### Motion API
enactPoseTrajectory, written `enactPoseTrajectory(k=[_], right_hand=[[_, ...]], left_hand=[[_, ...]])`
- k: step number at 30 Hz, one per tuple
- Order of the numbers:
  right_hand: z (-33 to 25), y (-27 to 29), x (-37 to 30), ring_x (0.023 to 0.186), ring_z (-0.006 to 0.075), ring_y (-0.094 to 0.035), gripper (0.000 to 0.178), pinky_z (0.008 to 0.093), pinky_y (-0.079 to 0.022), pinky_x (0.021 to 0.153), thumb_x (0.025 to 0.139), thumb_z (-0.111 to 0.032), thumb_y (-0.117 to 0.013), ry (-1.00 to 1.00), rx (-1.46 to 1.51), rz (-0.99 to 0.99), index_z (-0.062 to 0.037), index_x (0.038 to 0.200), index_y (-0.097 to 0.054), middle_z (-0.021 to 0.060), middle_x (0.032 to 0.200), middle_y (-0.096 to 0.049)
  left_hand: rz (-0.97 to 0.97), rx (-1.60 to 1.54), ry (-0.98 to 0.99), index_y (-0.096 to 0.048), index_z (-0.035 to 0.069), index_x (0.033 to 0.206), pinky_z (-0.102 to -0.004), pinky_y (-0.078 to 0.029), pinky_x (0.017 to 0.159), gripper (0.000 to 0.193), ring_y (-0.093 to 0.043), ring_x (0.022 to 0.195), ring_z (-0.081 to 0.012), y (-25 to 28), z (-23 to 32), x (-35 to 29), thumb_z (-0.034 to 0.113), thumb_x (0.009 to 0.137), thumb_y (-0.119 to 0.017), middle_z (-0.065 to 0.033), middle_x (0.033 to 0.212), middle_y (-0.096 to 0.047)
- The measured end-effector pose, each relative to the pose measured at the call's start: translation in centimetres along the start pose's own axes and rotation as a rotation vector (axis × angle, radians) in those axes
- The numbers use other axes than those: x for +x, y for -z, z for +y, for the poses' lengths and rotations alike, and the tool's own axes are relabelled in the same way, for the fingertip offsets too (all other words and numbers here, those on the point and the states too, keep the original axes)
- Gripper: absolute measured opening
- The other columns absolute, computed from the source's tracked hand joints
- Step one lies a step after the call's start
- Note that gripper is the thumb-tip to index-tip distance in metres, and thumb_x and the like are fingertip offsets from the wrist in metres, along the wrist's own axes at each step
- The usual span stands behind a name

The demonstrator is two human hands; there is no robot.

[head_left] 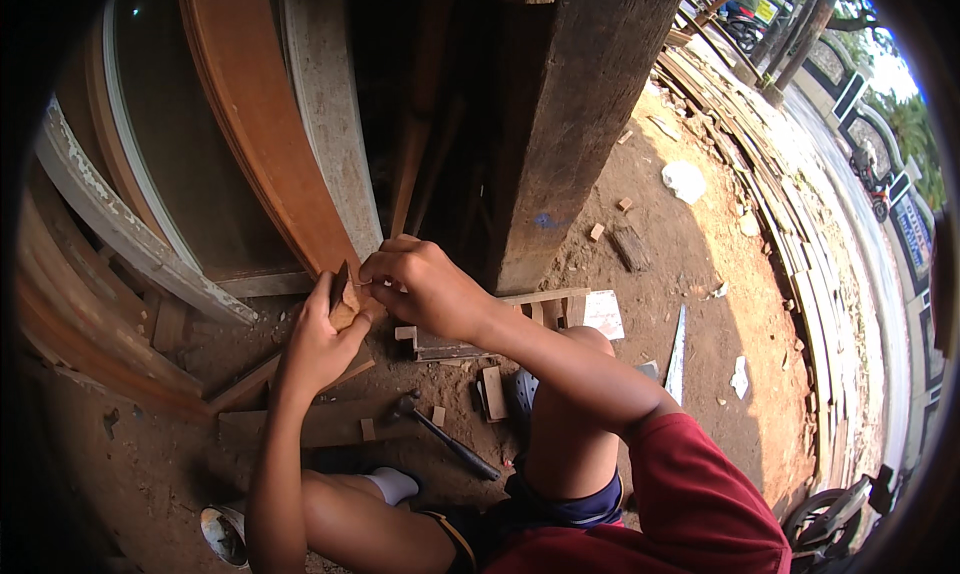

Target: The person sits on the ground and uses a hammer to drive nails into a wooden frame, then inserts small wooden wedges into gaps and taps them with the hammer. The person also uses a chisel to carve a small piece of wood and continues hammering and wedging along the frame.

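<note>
My left hand (pixel 325 339) is closed around a small tan-brown piece (pixel 345 306) with a dark edge, which looks like a folded sheet; its exact kind does not show. Right beside it, the fingers of my right hand (pixel 415 282) are pinched together at the piece's upper edge. A thin sliver seems to lie between those fingertips, too small to name. Both hands are in front of the foot of an orange-brown wooden frame (pixel 250 94). Below them on the dirt lies a hammer (pixel 450 439) with a dark handle.
A thick dark wooden post (pixel 590 104) rises ahead of my right arm. Old wooden frames (pixel 130 214) lean at the left. Wood offcuts (pixel 493 394), a saw blade (pixel 677 354) and a white sheet (pixel 603 314) lie on the ground; a tin (pixel 225 536) stands by my left elbow.
</note>
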State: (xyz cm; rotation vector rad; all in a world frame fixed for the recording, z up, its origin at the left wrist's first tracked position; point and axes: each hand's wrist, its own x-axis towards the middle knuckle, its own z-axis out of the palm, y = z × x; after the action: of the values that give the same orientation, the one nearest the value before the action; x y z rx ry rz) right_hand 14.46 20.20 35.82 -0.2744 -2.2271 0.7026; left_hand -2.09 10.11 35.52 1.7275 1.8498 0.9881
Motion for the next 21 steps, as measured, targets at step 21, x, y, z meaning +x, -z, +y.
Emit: enactPoseTrajectory(k=[21], right_hand=[[-0.2,0.0,-0.2,0.076,0.0404,-0.063,0.007,0.0432,-0.051,0.066,0.080,0.002,-0.059,-0.033,0.045,-0.152,0.0064,0.085,-0.060,0.0237,0.079,-0.064]], left_hand=[[0.058,0.045,-0.104,-0.049,-0.002,0.110,-0.0429,-0.046,0.082,0.043,-0.059,0.096,-0.0389,-0.5,-1.5,-0.2,0.022,0.082,-0.071,-0.0226,0.100,-0.061]])
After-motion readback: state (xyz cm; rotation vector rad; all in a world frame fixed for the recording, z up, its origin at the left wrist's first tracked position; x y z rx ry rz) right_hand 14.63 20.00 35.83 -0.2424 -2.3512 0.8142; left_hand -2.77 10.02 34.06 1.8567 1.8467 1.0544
